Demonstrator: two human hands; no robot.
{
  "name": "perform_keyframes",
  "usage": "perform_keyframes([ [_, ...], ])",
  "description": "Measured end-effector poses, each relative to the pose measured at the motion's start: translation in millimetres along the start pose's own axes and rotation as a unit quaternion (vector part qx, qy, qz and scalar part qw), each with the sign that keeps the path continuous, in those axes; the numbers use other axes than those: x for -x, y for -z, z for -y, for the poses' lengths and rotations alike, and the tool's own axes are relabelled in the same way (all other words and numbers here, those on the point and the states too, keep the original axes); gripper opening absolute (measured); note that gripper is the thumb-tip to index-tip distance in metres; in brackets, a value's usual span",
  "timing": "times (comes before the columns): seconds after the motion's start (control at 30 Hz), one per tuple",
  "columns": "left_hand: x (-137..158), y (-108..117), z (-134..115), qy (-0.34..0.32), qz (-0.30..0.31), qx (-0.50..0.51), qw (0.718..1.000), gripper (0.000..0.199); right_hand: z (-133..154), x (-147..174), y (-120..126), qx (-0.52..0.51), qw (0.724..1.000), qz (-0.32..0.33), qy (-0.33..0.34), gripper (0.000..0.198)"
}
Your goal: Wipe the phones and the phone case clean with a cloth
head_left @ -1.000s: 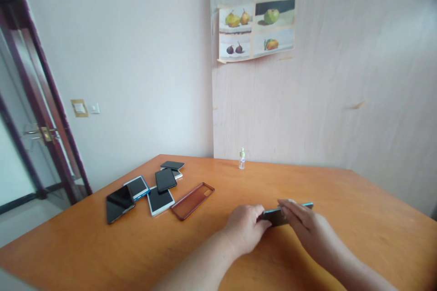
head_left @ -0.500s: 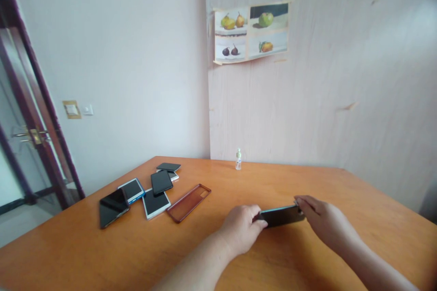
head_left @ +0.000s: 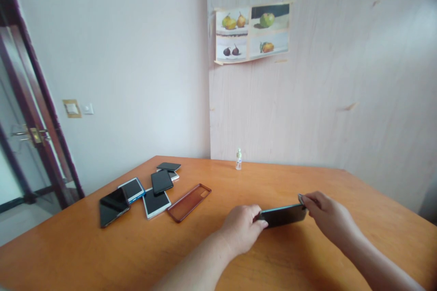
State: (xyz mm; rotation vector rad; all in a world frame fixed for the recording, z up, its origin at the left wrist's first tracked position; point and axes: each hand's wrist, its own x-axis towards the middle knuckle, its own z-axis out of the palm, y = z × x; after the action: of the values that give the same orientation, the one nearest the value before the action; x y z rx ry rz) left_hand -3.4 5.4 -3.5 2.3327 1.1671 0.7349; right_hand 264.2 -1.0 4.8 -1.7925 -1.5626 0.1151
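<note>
My left hand point(head_left: 241, 227) grips the left end of a dark smartphone point(head_left: 283, 217), thumb on the near face and fingers behind it. The phone is tilted up above the table, its dark face towards me and a bluish upper edge showing. At the phone's right end, my right hand point(head_left: 322, 209) is closed in a pinch. A small greyish bit shows at its fingertips, too small to name. Left of my hands, a reddish-brown see-through phone case point(head_left: 189, 202) lies flat on the table.
Several phones lie at the left, some overlapping: a large black one point(head_left: 114, 207), a blue-edged one point(head_left: 132, 189) and a white-framed one point(head_left: 157, 203) among them. A small clear bottle point(head_left: 238, 160) stands near the back edge of the wooden table point(head_left: 102, 259).
My right hand has shifted slightly right and up at the phone's right end, uncovering a little more of that corner. My left hand and the phone stay nearly still.
</note>
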Motion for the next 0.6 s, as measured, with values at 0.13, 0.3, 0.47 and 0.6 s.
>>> perform_keyframes([
  [0.13,0,0,0,0.000,-0.001,0.005,1.000,0.020,-1,0,3,0.029,0.999,-0.016,0.008,0.037],
  [0.3,0,0,0,-0.002,-0.002,0.013,1.000,0.018,10,10,-5,0.009,0.998,0.008,0.066,0.036],
  [0.47,-1,-2,1,0.006,-0.001,0.016,1.000,0.019,39,31,-19,-0.076,0.981,0.070,0.164,0.032],
  [0.6,-2,-4,3,-0.013,-0.003,0.038,0.999,0.014,61,47,-28,-0.143,0.956,0.117,0.226,0.030],
])
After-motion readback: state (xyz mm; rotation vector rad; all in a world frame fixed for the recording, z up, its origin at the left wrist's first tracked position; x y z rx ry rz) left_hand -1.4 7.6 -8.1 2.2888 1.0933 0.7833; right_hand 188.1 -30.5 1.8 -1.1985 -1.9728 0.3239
